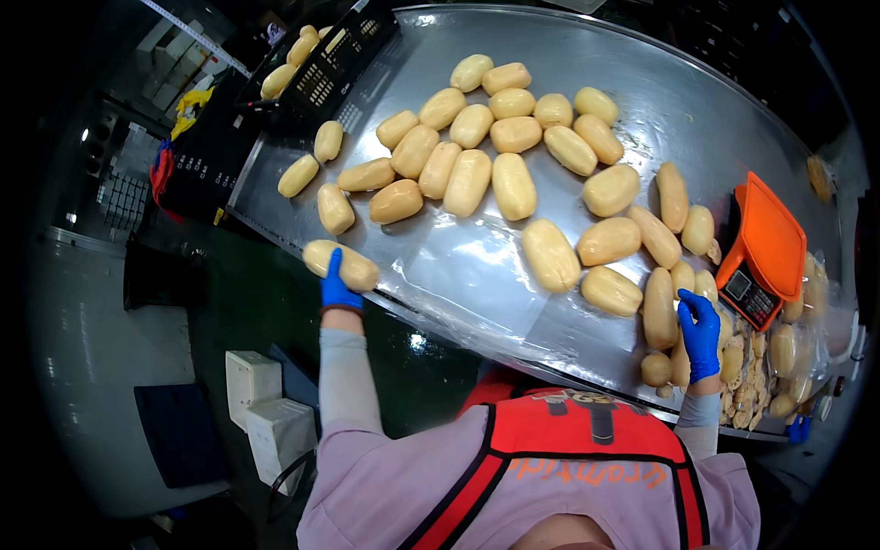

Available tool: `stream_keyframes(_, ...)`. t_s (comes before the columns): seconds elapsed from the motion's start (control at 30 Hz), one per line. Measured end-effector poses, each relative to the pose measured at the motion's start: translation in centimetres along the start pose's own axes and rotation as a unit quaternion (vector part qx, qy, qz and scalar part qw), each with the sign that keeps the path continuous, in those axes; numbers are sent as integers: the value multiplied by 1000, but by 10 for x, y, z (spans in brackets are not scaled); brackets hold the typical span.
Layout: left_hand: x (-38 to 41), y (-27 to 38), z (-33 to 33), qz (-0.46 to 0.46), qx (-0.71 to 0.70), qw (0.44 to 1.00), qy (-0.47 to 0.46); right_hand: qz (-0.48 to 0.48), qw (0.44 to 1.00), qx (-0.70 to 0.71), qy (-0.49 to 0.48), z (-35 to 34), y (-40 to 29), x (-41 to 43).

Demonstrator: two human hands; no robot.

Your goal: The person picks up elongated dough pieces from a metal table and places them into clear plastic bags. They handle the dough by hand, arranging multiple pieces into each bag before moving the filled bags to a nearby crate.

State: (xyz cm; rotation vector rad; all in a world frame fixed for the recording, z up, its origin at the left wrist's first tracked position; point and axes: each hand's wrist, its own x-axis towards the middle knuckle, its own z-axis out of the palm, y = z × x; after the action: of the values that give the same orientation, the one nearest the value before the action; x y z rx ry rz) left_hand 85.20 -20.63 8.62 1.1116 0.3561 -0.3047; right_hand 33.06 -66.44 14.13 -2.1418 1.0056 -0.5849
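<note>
My left hand [338, 289], in a blue glove, grips a peeled lotus root section [359, 269] at the near left edge of the stainless steel table [440, 254]. On the right, my blue-gloved right hand [701, 337] hovers over or touches a cluster of lotus roots, its fingers bent and apart with nothing visible between them. A long lotus root [660, 309] lies just left of it. Many more pale, glossy sections, such as one lotus root [550, 256], are spread across the table. Clear plastic film [457, 289] covers part of the near side.
An orange digital scale [763, 251] stands at the right, beside cut lotus root pieces [746, 395] and bagged roots [784, 350]. A black slatted crate [337, 62] holding lotus roots sits at the far left corner. White foam boxes [278, 433] stand on the floor.
</note>
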Motion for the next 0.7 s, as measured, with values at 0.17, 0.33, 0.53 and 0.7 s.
stream_keyframes(0.17, 96, 95, -47, 185, 461, 859, 123, -21, 1000, 2, 9, 64, -60, 18)
stream_keyframes(0.33, 137, 147, -15, 117, 774, 593, 188, -25, 999, 2, -44, 123, -118, 36)
stream_keyframes(0.53, 192, 146, 19, 80, 861, 479, 153, -9, 997, -2, -72, 168, -157, 46)
stream_keyframes(0.7, 208, 138, 18, 94, 863, 478, 132, -13, 996, -10, -85, 188, -182, 56)
